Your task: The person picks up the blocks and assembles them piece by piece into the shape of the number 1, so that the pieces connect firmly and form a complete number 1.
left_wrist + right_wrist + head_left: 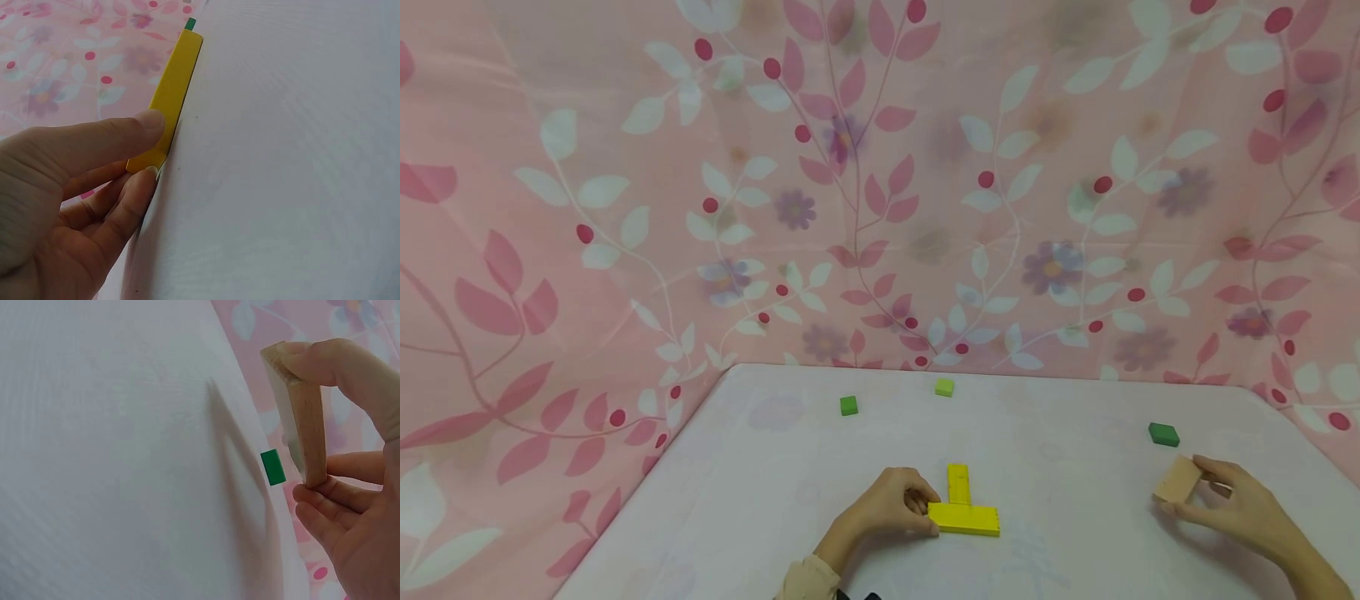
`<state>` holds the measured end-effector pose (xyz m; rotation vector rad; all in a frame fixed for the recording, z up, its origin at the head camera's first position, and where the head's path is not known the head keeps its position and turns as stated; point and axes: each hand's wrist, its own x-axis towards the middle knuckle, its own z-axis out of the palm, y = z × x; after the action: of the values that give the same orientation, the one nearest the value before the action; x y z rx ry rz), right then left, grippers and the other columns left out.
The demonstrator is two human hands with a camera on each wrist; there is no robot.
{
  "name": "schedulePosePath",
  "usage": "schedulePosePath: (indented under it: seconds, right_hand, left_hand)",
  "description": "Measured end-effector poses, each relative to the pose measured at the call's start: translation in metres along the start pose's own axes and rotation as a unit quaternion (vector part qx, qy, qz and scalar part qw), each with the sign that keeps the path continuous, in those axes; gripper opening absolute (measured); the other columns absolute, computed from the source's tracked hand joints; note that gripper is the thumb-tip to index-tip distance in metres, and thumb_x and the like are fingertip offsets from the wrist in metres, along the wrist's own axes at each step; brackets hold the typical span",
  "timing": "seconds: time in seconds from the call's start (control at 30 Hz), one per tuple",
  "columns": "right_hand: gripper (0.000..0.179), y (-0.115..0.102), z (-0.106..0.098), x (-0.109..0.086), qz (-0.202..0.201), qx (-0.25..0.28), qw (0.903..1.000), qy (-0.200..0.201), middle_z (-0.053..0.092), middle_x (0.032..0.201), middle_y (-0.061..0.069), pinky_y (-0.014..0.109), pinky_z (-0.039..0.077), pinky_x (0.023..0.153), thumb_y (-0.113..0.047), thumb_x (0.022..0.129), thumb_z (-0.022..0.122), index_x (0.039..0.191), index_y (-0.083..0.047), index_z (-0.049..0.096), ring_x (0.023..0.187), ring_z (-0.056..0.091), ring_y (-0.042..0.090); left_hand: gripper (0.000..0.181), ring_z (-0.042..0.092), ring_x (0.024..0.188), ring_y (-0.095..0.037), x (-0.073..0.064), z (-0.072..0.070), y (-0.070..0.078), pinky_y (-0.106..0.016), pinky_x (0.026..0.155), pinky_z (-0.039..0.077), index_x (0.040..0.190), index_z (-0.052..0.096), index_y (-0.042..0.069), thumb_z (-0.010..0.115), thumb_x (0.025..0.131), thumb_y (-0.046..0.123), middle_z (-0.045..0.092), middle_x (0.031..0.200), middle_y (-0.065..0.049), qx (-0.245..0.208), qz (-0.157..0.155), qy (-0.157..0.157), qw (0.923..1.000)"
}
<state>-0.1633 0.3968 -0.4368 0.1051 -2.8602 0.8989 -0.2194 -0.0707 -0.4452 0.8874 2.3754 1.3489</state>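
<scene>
On the white table, a long yellow block (964,519) lies crosswise, and a second yellow block (958,484) stretches away from its far side, the two forming a T. My left hand (891,502) pinches the long block's left end between thumb and fingers; the left wrist view shows the thumb on the yellow face (177,75). Off to the right, my right hand (1243,508) holds a plain wooden block (1178,481) by its ends. In the right wrist view that wooden block (309,431) is tilted and raised above the table, its shadow falling beside it.
A dark green block (1164,434) lies just beyond the right hand. Farther back are a green block (848,406) at left and a light green block (944,387) near the table's far edge. Pink floral cloth (880,208) hangs behind the table (760,467).
</scene>
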Motion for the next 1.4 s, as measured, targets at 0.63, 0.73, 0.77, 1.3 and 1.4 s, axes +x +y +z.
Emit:
schedulePosePath:
  seconds: [0.63,0.73,0.77,1.3,1.4]
  right_hand:
    - [0.079,-0.009,0.015,0.012,0.034,0.001,0.9994,0.003,0.039,0.128,0.042,0.029,0.051,0.08,-0.028,0.078,0.076,0.126,0.023,0.04,0.111,0.051,0.048]
    - [0.077,-0.011,0.017,0.014,0.026,0.003,0.9996,0.008,0.041,0.126,0.043,0.027,0.052,0.078,-0.027,0.078,0.077,0.124,0.024,0.042,0.11,0.053,0.047]
    - [0.077,-0.012,0.018,0.015,0.027,0.002,0.9996,0.006,0.041,0.126,0.042,0.028,0.052,0.078,-0.028,0.078,0.076,0.124,0.023,0.042,0.11,0.053,0.047]
    - [0.079,-0.029,0.028,0.03,0.022,0.023,0.9992,-0.025,0.041,0.128,0.041,0.04,0.052,0.082,-0.031,0.081,0.073,0.126,0.024,0.039,0.112,0.049,0.051]
    - [0.079,-0.03,0.03,0.032,0.019,0.02,0.9994,-0.022,0.042,0.127,0.041,0.04,0.053,0.081,-0.03,0.08,0.074,0.126,0.024,0.04,0.111,0.05,0.051]
  left_hand:
    - [0.029,0.055,0.065,0.001,0.0,0.0,0.0,-0.015,0.063,0.05,0.093,0.072,-0.001,0.083,0.067,0.005,0.059,0.076,0.007,0.0,0.009,-0.005,0.9999]
    - [0.029,0.054,0.065,0.0,0.0,0.0,-0.001,-0.015,0.063,0.05,0.093,0.072,-0.001,0.083,0.067,0.005,0.059,0.076,0.007,0.0,0.01,-0.004,0.9999]
    - [0.029,0.054,0.065,0.0,0.0,-0.001,0.0,-0.015,0.063,0.05,0.093,0.072,-0.001,0.083,0.067,0.005,0.059,0.076,0.007,0.0,0.009,-0.004,0.9999]
    - [0.029,0.055,0.065,-0.001,0.0,-0.001,0.001,-0.015,0.063,0.05,0.093,0.072,-0.001,0.083,0.067,0.005,0.059,0.077,0.006,-0.005,0.005,-0.001,1.0]
    - [0.029,0.054,0.065,0.0,-0.001,-0.001,0.001,-0.015,0.063,0.05,0.093,0.072,-0.001,0.083,0.067,0.005,0.059,0.076,0.006,-0.006,0.002,-0.001,1.0]
